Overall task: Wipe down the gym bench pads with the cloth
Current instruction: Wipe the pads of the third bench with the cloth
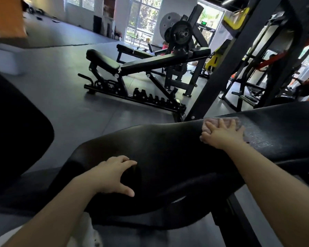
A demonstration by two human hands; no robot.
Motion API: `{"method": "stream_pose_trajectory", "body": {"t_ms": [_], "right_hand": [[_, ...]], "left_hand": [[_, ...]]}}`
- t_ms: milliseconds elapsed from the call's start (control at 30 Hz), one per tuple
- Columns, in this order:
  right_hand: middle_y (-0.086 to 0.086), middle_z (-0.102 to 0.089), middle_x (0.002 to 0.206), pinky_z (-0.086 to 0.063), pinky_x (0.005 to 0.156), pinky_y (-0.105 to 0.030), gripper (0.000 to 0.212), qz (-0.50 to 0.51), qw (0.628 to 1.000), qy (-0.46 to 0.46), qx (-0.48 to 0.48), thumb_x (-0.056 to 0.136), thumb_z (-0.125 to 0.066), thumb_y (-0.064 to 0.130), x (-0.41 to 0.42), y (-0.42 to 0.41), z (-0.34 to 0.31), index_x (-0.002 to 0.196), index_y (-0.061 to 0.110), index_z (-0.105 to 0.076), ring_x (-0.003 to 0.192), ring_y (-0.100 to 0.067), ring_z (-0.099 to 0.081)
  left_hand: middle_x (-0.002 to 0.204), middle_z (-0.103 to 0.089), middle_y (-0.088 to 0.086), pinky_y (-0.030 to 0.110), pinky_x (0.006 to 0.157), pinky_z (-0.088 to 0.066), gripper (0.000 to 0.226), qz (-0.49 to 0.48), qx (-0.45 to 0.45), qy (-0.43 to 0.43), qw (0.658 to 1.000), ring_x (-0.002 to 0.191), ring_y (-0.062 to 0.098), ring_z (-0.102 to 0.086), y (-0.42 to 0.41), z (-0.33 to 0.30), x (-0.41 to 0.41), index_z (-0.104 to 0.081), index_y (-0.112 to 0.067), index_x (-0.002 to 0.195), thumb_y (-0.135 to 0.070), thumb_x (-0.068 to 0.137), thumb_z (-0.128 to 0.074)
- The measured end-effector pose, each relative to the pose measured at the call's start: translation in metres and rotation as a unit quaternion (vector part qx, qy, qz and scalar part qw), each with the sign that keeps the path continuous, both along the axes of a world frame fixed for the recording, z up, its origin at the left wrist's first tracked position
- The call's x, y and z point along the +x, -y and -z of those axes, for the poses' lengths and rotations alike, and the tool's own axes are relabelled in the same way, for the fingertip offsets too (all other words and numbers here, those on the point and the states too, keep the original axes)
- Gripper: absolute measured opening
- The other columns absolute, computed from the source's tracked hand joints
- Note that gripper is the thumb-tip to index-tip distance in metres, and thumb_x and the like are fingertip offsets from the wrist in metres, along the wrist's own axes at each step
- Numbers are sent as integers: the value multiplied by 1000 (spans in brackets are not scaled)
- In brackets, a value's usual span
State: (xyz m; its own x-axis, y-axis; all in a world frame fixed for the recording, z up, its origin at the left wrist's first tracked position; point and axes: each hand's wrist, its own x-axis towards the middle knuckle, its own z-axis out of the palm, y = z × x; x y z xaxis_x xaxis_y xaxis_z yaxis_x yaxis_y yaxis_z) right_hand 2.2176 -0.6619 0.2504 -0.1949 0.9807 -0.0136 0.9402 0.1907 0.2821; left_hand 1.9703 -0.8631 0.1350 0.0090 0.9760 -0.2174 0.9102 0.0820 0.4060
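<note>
A long black bench pad (168, 143) runs from the lower left to the right edge. My right hand (221, 134) presses a pale pink cloth (212, 123) flat on the pad's far side, fingers spread straight. To the right of the cloth the pad (268, 132) shows a wet, speckled sheen. My left hand (114, 175) rests on the near end of the pad, fingers and thumb spread around its edge, holding nothing else.
A second adjustable bench (132, 68) stands on the grey floor beyond. A dark slanted rack post (230, 68) rises just behind the pad. A plate-loaded machine (182, 34) and more racks fill the back right. A black padded shape (16, 122) sits at left.
</note>
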Motion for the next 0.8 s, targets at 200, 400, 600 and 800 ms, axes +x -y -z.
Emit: {"method": "stream_pose_trajectory", "body": {"t_ms": [200, 400, 600, 800], "right_hand": [[-8, 11, 159, 9, 108, -66, 63, -86, 995, 15, -56, 92, -30, 59, -84, 24, 43, 149, 43, -9, 141, -43, 17], [-7, 7, 160, 8, 107, -68, 59, -268, 954, 74, -114, 94, -26, 58, -150, 102, 101, 149, 42, -10, 140, -46, 16], [-3, -1, 160, 8, 111, -61, 53, -364, 921, 46, -128, 95, -27, 52, -137, 146, 111, 146, 49, -14, 144, -38, 10], [2, -8, 160, 3, 115, -52, 50, -350, 933, 11, -89, 96, -26, 49, -93, 155, 94, 146, 47, -20, 146, -31, 3]], "left_hand": [[153, -16, -10, 34, 112, -27, 80, -43, 6, 21, 999, 139, 15, -21, 19, 3, -20, -19, -34, 148, -55, 82, -60], [151, -24, -7, 33, 110, -30, 74, -72, 9, 9, 997, 137, 17, -26, 27, 7, -30, -24, -29, 147, -50, 86, -60], [144, -35, 0, 33, 108, -33, 71, -74, -17, 4, 997, 131, 19, -36, 32, 15, -35, -30, -30, 145, -48, 84, -62], [142, -35, -1, 29, 107, -33, 68, -70, -20, 17, 997, 130, 17, -38, 45, 16, -28, -34, -26, 143, -45, 85, -63]]}}
